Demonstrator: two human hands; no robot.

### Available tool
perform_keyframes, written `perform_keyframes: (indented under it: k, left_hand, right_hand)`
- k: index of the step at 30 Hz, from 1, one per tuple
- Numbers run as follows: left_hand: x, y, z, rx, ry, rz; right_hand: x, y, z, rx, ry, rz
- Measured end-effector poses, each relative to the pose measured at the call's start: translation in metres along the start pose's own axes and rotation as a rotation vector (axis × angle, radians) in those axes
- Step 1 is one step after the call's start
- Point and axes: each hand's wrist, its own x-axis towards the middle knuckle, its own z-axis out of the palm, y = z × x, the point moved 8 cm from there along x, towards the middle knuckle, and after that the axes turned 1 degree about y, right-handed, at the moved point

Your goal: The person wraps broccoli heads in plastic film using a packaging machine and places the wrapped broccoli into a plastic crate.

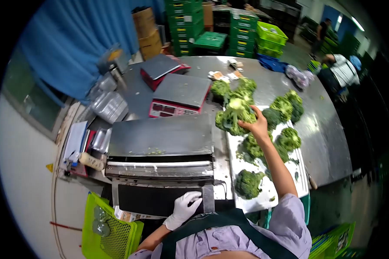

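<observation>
My right hand, bare, grips a broccoli head over the top end of the white cutting board, its cut stem turned up. Several other heads lie about it, among them a broccoli head near the board's lower end and a broccoli head at its right side. My left hand wears a white glove and rests at the front edge of the wrapping machine, by its black plate. Its fingers are loosely bent and apart from the thumb, with nothing visible in them.
Two red scales with grey platforms, one a nearer scale, stand behind the machine. Clear plastic trays are stacked at left. A green basket stands below left. Green crates rise beyond the metal table. A person bends at right.
</observation>
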Motion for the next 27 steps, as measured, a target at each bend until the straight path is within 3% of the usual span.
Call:
perform_keyframes:
  k: [3,5,9,11,13,21,23,24,27]
  left_hand:
    - [-0.041,-0.048,-0.020,0.133,0.078,-0.127]
    - [-0.048,-0.049,-0.032,0.153,0.185,0.035]
    - [-0.050,-0.055,-0.031,0.172,0.218,-0.008]
    - [-0.048,-0.037,-0.029,0.415,0.124,0.276]
    - [-0.045,-0.055,-0.035,0.155,0.196,0.016]
    - [-0.043,-0.060,-0.034,0.080,0.142,-0.005]
    - [-0.041,-0.058,-0.037,0.063,0.129,-0.035]
    - [-0.041,-0.058,-0.037,0.059,0.130,-0.025]
    - [-0.042,-0.060,-0.035,0.086,0.134,-0.013]
  right_hand:
    - [0.072,-0.002,0.096,0.026,-0.071,-0.013]
    - [0.105,-0.022,0.146,-0.065,-0.110,-0.025]
    - [0.162,-0.008,0.232,-0.170,-0.058,-0.075]
    - [0.181,0.018,0.260,-0.282,-0.108,-0.040]
    - [0.190,0.013,0.262,-0.314,-0.179,0.003]
    - [0.223,-0.013,0.246,-0.342,-0.408,-0.139]
    - [0.229,-0.015,0.246,-0.360,-0.402,-0.120]
    - [0.232,-0.021,0.247,-0.325,-0.333,-0.233]
    - [0.240,-0.011,0.249,-0.324,-0.381,-0.133]
